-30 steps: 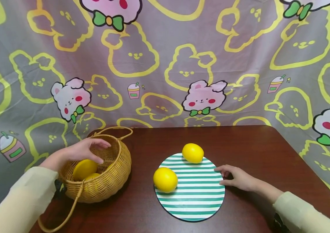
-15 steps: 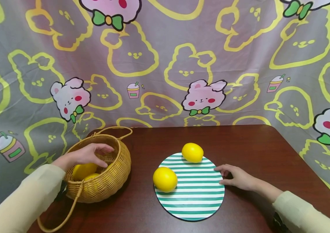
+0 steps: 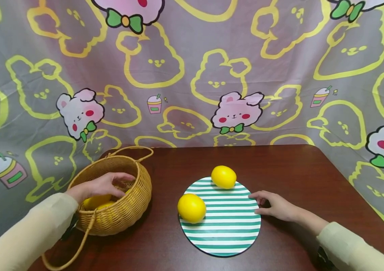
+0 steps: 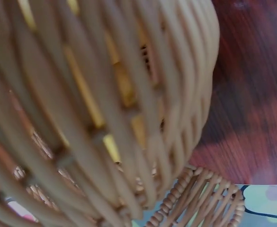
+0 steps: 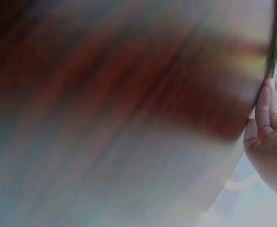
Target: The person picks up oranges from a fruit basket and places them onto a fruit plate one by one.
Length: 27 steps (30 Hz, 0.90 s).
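A wicker basket (image 3: 134,205) stands at the table's left with yellow lemons (image 3: 94,202) inside. My left hand (image 3: 105,186) reaches over its near-left rim into the opening, thumb and fingers spread apart. What lies beneath its fingertips is hidden by the wall. In the left wrist view the basket's weave (image 4: 166,109) fills most of the picture, yellow showing through the gaps. A round green-and-white striped board (image 3: 229,229) carries one lemon (image 3: 192,208) at its left edge and another lemon (image 3: 223,177) at its back edge. The fingertips of my right hand (image 3: 276,205) touch the board's right edge.
The basket's handles (image 3: 85,241) loop outward, one toward me and one at the back. The dark red-brown table (image 3: 164,244) ends at a patterned curtain (image 3: 185,75) behind and on both sides.
My left hand has moved right and lower into the basket, its fingers still spread. The right hand, the board and the two lemons on it stay in place.
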### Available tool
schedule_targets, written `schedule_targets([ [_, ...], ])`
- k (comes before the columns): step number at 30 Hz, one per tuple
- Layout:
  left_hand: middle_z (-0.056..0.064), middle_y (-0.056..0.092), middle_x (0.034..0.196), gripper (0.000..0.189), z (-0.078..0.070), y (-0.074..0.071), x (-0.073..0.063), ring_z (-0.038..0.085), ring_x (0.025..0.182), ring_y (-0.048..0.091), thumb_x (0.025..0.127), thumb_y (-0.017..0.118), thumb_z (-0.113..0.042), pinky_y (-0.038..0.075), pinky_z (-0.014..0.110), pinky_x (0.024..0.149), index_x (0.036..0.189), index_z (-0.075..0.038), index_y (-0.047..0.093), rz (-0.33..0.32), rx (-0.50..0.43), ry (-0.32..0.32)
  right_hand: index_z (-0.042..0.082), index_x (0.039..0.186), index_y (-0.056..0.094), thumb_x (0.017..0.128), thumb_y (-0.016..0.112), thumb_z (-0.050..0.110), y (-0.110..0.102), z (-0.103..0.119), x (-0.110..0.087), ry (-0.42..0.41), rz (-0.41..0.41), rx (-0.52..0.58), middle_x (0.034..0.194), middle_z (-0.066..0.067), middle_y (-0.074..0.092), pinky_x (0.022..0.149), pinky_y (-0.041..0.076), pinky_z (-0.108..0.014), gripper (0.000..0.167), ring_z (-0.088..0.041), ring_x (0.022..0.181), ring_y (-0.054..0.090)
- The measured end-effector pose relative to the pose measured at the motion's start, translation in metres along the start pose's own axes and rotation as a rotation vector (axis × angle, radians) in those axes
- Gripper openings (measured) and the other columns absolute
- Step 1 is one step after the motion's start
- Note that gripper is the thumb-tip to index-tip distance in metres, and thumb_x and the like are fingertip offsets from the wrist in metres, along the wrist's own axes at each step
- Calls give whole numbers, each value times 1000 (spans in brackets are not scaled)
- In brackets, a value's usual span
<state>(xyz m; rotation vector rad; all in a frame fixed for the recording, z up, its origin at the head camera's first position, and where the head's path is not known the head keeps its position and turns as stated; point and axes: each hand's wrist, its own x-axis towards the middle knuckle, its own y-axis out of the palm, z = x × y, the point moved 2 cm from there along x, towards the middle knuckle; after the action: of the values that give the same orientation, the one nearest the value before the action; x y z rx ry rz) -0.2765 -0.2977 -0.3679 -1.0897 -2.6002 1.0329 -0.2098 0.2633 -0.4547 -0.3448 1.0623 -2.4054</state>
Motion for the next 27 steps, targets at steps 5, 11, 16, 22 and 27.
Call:
schedule_targets([
  [5,28,50,133,57,3,2,-1,44,117,53,88,70,-9,48,42,93,135,11,45,73,-67,-3,5,129,57,88,72,25,0,0,0,-3,-1,2,94,3,53,75,45,-24,48,-14,87,50],
  [11,21,55,131,53,4,5,-1,30,112,59,88,69,-9,50,35,89,133,9,48,132,-81,43,5,129,57,88,72,25,-1,1,0,-8,-3,1,93,3,53,74,45,-24,49,-14,87,50],
  [16,29,51,132,58,5,9,1,37,111,58,85,70,-6,49,29,88,133,13,44,116,-96,-31,4,129,57,88,72,24,0,1,-1,-22,-3,2,93,3,53,75,45,-24,48,-13,87,50],
  [22,32,46,135,59,4,13,1,41,112,57,86,68,0,49,26,86,135,15,40,128,-157,-79,4,129,57,88,72,24,1,1,-1,-19,-5,5,94,3,53,75,45,-24,48,-14,87,50],
  [27,31,44,138,65,3,15,1,44,118,52,85,70,-2,47,34,93,138,15,37,138,-170,-114,5,129,57,88,72,26,1,-1,0,-11,-11,-5,93,4,53,74,45,-24,48,-13,87,50],
])
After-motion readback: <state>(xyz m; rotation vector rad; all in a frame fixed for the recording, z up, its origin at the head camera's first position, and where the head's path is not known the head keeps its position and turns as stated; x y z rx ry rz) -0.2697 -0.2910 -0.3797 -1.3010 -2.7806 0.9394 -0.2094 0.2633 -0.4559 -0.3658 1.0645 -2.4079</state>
